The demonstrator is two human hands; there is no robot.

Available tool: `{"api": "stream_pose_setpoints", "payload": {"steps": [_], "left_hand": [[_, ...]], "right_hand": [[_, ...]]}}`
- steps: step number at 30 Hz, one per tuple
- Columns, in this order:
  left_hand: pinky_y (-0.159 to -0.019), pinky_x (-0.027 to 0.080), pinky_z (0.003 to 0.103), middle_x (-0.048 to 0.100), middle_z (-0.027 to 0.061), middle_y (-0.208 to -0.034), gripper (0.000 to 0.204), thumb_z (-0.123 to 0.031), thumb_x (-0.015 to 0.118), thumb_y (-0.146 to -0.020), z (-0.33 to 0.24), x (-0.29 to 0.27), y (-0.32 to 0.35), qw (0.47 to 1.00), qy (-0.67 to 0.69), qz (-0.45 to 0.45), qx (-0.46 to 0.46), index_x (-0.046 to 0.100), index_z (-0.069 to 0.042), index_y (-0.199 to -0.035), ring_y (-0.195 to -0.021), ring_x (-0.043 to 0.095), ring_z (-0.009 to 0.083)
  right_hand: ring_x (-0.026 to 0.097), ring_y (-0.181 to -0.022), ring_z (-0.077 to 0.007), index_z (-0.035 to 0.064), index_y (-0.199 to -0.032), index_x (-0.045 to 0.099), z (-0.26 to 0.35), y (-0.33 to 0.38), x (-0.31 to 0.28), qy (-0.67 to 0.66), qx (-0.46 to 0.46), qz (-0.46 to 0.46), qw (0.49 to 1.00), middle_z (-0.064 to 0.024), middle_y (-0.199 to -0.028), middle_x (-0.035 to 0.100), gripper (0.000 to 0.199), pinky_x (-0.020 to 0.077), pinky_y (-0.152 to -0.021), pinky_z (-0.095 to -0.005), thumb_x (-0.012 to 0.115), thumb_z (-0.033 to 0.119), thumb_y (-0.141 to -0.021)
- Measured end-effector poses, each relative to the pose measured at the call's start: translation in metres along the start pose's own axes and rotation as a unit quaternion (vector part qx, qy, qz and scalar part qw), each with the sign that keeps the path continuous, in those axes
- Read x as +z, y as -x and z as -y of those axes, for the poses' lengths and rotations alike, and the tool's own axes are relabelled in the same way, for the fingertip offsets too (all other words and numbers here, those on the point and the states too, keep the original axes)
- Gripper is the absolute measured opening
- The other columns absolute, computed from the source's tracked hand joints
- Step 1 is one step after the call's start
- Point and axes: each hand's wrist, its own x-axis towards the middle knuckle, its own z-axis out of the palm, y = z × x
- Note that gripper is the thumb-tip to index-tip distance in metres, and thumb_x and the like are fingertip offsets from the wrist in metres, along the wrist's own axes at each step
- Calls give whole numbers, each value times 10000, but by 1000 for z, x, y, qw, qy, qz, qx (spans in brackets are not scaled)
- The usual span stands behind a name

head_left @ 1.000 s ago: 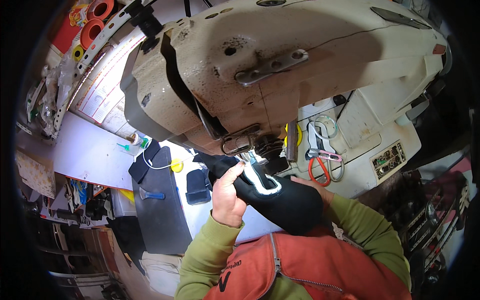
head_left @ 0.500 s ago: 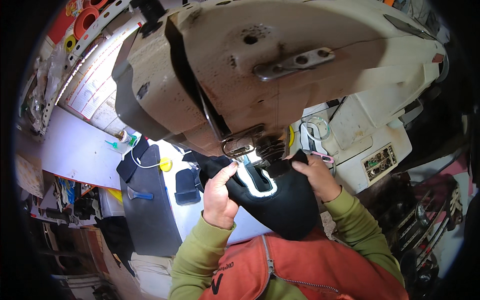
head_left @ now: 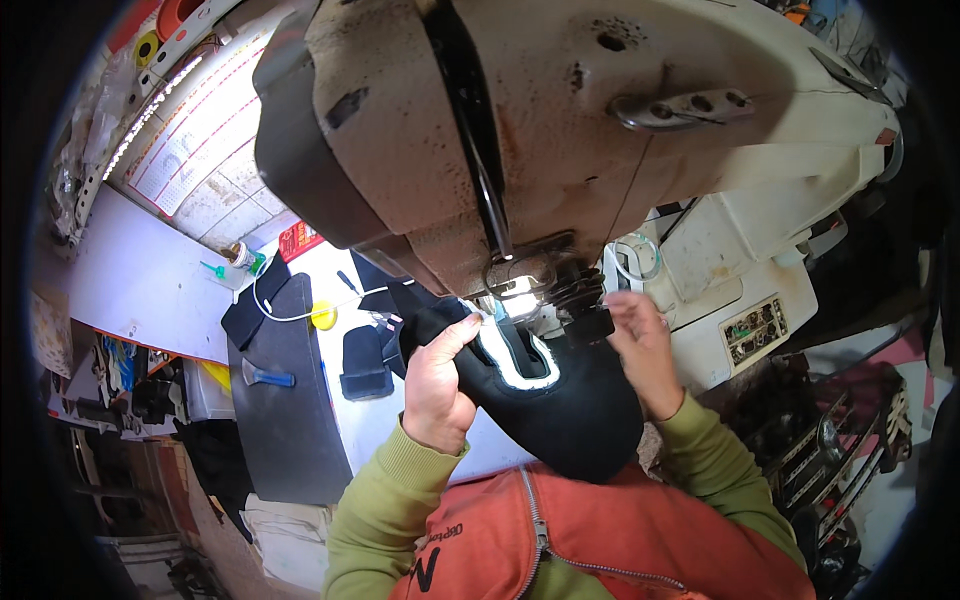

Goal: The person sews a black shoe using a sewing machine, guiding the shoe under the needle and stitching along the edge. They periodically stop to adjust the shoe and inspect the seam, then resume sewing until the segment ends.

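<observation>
Black fabric piece (head_left: 575, 430) | between my hands, long axis far-left to near-right | left hand (head_left: 438, 388) nearer, gripping left edge | right hand (head_left: 647, 350) far-right, grip: can't tell

Both arms in, elbows bent, sleeved to the wrist. Left forearm (head_left: 395, 500) came in low left, slanted up and inward. Left hand (head_left: 437, 390) was clamped: thumb (head_left: 462, 332) on top, straight, aimed up and right; fingers curled under, mostly hidden. Wrist looked close to straight. Right forearm (head_left: 720, 475) came in low right, slanted up and left. Right hand (head_left: 645, 350) sat a bit farther forward than the left, fingers bent, tips directed up and left. Couldn't tell if those tips were pinched together. Hands were apart, one each side of center.
</observation>
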Motion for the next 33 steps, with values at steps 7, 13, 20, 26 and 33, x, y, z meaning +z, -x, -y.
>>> {"api": "stream_pose_setpoints", "payload": {"steps": [7, 13, 20, 26, 33], "left_hand": [[-865, 520, 374, 659, 140, -1014, 233, -94, 525, -892, 0, -6, -1, 1000, -17, 5, -26, 603, 46, -1062, -921, 642, 252], [-870, 516, 383, 657, 143, -1001, 234, -86, 516, -887, -2, -5, -1, 999, -16, 0, -35, 601, 55, -1053, -917, 639, 260], [-871, 513, 379, 657, 143, -1006, 229, -78, 506, -888, 1, -2, -2, 1000, -19, -12, -20, 603, 55, -1048, -917, 636, 259], [-884, 505, 368, 651, 139, -1025, 231, -82, 482, -904, -3, 1, 3, 999, -44, -16, -5, 597, 51, -1055, -933, 631, 252], [-908, 490, 369, 639, 150, -1055, 251, -76, 462, -915, 0, -12, -5, 999, -33, -1, -6, 569, 60, -1097, -969, 617, 252]], "right_hand": [[632, -660, -301, 37, -783, 693, 73, -35, 36, 263, -99, 256, 925, -155, -683, 629, 297, 481, -591, -385, 611, 321, -820], [639, -639, -272, 9, -803, 714, 49, -48, 42, 260, -7, 386, 885, -169, -677, 649, 340, 498, -623, -360, 599, 320, -730], [530, -572, -107, -65, -829, 678, 28, -45, 50, 35, 166, 395, 903, -47, -614, 584, 243, 426, -508, -282, 606, 150, -742], [504, -652, -60, 37, -707, 592, 41, -15, 41, -225, 297, 155, 915, 16, -680, 549, 99, 403, -630, -203, 533, 4, -779], [549, -733, -49, 24, -911, 610, 29, 3, 34, -304, 256, 171, 902, 12, -825, 606, 115, 443, -705, -198, 531, 96, -869]]}}
